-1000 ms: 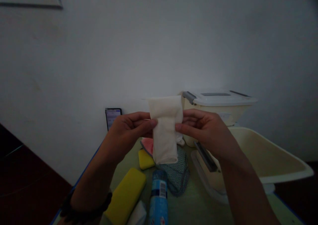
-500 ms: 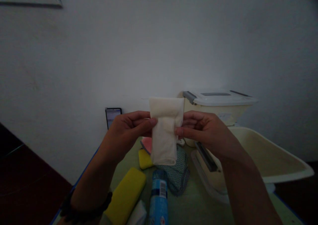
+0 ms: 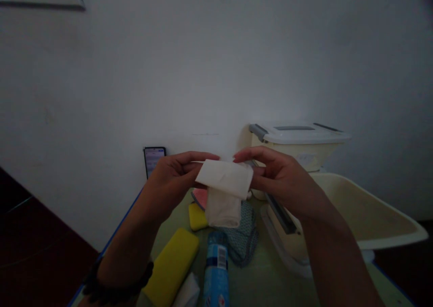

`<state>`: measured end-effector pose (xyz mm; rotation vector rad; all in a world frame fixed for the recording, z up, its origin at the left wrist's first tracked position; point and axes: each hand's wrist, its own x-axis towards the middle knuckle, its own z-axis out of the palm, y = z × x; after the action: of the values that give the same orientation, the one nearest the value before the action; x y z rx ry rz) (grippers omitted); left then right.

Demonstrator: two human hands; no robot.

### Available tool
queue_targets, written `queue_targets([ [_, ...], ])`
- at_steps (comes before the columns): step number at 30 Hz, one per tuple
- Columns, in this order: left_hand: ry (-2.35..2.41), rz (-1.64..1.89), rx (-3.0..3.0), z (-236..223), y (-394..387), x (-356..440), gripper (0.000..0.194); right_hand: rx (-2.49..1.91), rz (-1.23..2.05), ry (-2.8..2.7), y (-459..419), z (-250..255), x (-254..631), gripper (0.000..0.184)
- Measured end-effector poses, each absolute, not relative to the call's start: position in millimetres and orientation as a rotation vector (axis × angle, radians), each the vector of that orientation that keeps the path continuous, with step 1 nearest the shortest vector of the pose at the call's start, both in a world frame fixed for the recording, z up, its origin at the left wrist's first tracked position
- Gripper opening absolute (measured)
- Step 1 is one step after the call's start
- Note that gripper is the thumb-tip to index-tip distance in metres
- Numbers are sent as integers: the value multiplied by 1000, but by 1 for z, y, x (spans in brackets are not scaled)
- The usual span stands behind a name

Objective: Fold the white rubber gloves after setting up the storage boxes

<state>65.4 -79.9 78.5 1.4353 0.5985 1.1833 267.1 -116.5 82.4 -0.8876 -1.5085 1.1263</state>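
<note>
A folded white cloth hangs in the air between my two hands, its upper part bent down over the front. My left hand grips its left edge, thumb partly hidden behind the flap and index finger stretched along the top. On the other side my right hand holds the right edge, with the index finger arched over the fold. Below the cloth lie a blue-labelled bottle, a blue-grey knitted cloth and a pink cloth.
Yellow sponges and a small white bundle lie on the green tabletop. A phone leans against the wall. At right are a lidded storage box, an open cream basin and a grey-handled box.
The top of the white cloth has been folded forward and down over its lower part. My index fingers have shifted inward along the new fold.
</note>
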Motion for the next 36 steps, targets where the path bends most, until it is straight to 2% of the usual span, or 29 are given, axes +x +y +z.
queue_targets([
  [4,548,1137,1429,77,-79,65,20,-906,1047,-1507,-116,82,263,13],
  [9,598,1135,1351,80,-80,67,13,-934,1022,-1435,-116,83,259,8],
  [14,687,1078,1323,78,-79,70,24,-1092,1151,-1400,-111,79,254,26],
  [17,689,999,1284,74,-74,71,32,-1140,1148,-1391,-107,74,250,26],
  [23,701,935,1293,68,-65,70,27,-1087,1147,-1455,-103,72,253,32],
  [27,748,1042,1296,71,-68,68,25,-1107,1186,-1562,-109,79,261,27],
  [30,784,1126,1309,75,-70,67,23,-1109,1180,-1507,-113,83,264,35],
  [36,779,1204,1311,78,-71,68,23,-1080,1132,-1450,-116,85,260,28],
])
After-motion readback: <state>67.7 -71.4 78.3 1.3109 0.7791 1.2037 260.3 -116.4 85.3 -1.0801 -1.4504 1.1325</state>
